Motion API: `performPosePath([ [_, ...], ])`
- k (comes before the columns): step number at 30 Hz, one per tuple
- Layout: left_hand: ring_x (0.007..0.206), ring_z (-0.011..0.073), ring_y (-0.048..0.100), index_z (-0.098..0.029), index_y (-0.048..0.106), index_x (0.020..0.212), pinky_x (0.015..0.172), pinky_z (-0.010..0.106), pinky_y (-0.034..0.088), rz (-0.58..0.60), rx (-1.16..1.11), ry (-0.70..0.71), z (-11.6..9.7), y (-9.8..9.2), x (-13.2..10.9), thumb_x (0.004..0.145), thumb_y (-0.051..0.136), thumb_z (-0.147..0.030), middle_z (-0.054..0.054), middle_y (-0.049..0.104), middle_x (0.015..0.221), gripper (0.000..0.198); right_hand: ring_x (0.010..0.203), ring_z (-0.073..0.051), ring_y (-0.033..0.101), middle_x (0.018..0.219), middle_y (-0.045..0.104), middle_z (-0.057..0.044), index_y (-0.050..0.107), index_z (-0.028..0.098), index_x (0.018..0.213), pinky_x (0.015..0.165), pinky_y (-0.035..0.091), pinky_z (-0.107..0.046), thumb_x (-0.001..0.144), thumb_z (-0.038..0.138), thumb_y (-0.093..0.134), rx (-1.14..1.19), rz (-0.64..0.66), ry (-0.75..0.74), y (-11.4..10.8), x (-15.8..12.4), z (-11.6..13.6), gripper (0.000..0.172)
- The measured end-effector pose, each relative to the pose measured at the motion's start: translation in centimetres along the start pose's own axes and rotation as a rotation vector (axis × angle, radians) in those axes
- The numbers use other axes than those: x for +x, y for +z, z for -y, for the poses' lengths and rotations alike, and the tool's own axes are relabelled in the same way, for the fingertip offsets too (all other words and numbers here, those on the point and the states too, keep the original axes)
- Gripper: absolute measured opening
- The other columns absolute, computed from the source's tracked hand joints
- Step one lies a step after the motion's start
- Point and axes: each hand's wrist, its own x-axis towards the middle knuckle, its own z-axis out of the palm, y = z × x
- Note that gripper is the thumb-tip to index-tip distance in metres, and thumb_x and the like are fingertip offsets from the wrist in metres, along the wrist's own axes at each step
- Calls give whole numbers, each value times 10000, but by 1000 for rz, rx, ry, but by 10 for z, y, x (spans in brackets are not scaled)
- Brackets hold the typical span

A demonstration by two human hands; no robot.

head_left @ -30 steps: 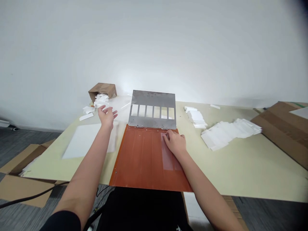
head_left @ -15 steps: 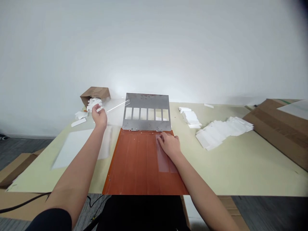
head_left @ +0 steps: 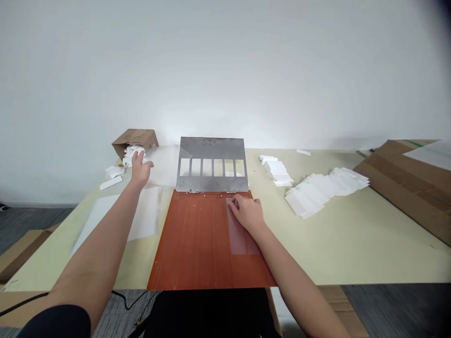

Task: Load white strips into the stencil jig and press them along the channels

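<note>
Left hand [head_left: 140, 172] uncurls since earlier frame, fingers now spread near white paper-like pieces [head_left: 128, 152]. Right hand [head_left: 249, 212] bunches narrow over clear rectangular film [head_left: 237, 239] on rust-red flat board [head_left: 188, 239], likely steadying it; cannot tell if pinching. Grey windowed metal plate [head_left: 213, 147] stands raised, presumably for access.

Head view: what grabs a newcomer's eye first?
The big orange-red board at the table's near edge, front and center, with a gray metal plate raised at its far edge, cut with a row of six windows. Next, the right hand on a clear sheet at the board's right side. Then the brown box at far left, white pieces at its mouth, near the left hand.
</note>
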Motion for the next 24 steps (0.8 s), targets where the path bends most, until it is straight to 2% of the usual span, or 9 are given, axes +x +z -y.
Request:
performPosePath([
  [2,1447,391,266,-193,469,1422,1141,549,319,48,125,-15,-5,0,-6,795,601,-304,151,246,1590,650,889,-189,650,908,732,-48,649,231,1028,821,321,-320,970,337,444,36,-12,14,-6,1,-5,238],
  [4,1428,458,248,-193,500,1395,1111,634,279,101,247,-27,-10,4,-16,787,610,-408,174,218,1592,654,858,-179,642,883,728,-25,653,250,1034,789,330,-306,964,326,434,75,-23,43,-13,2,-14,242],
  [7,1325,511,353,-199,611,1257,1018,720,269,233,395,-12,-15,14,-32,779,592,-533,226,398,1466,584,792,-169,620,811,704,5,665,261,968,711,330,-281,916,317,487,125,-21,103,-22,2,-31,194],
  [10,1223,475,461,-215,674,1115,967,710,299,374,486,38,-19,20,-42,799,560,-536,214,556,1299,465,736,-158,595,747,669,23,670,261,879,653,319,-263,850,345,574,165,3,132,-25,2,-46,131],
  [12,1221,438,475,-246,666,1131,970,695,297,419,520,84,-21,21,-44,854,489,-495,185,577,1291,412,709,-149,581,719,649,31,667,257,830,635,315,-257,817,362,615,186,21,132,-25,1,-51,119],
  [17,1330,399,404,-265,564,1330,1043,669,228,353,564,170,-26,13,-46,954,293,-393,175,451,1467,481,693,-142,564,708,632,32,668,253,802,630,312,-256,789,357,645,207,44,126,-22,3,-54,108],
  [21,1253,370,509,-299,637,1243,1034,638,289,453,541,229,-30,3,-45,935,368,-435,118,587,1366,432,707,-143,562,726,640,26,673,255,807,641,316,-259,789,333,633,208,51,125,-22,3,-53,89],
  [24,1310,365,474,-299,566,1337,1061,642,275,450,530,229,-32,-14,-46,935,375,-461,100,533,1447,473,710,-146,561,723,638,24,677,255,812,641,317,-264,789,337,621,207,48,119,-21,3,-54,102],
])
